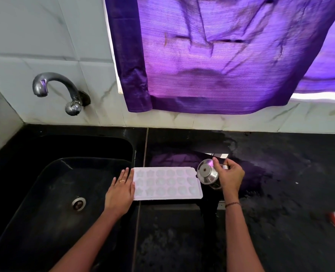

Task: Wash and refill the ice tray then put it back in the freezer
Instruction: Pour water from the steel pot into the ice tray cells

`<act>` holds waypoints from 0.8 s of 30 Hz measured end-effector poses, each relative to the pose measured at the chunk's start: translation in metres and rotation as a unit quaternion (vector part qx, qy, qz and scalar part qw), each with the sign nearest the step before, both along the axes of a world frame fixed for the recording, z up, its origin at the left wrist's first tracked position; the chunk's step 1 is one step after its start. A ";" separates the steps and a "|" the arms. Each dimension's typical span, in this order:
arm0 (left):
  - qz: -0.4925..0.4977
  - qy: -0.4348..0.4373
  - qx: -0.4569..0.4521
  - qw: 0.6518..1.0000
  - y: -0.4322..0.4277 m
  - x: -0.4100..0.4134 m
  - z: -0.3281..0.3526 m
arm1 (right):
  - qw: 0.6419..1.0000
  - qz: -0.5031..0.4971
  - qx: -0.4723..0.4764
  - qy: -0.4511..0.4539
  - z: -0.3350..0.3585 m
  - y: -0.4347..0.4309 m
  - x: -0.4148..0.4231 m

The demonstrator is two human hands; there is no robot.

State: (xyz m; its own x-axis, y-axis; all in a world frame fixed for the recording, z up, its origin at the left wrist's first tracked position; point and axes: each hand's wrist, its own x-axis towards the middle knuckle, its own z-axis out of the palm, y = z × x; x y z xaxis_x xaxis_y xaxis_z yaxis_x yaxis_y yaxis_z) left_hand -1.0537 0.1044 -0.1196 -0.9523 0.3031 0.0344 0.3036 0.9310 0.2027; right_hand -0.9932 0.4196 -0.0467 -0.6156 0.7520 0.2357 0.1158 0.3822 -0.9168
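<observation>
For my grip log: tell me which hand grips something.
The right hand: its fingers curl round the steel cup tilted at the right end of the ice tray. The left hand lies flat at its left end.

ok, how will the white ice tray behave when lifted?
Long and thin, the ice tray probably flexes if lifted by one end. Its shallow cells look wet, so water may slop unless kept level. Likely slides easily on the glossy counter.

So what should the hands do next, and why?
Probably tip the steel cup over the ice tray to fill its cells: the right hand grips the cup at the tray's right end, while the left hand lies flat at its left edge.
</observation>
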 end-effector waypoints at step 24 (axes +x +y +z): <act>0.000 -0.005 -0.008 1.000 0.001 -0.001 0.001 | 0.993 -0.019 -0.109 0.044 0.002 -0.006 -0.010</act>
State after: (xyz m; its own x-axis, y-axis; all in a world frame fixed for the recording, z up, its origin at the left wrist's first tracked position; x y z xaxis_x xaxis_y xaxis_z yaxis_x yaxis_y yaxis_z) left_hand -1.0542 0.1054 -0.1189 -0.9527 0.3033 0.0200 0.3015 0.9343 0.1902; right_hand -1.0028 0.4140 -0.0452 -0.5709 0.8127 0.1169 0.0425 0.1715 -0.9843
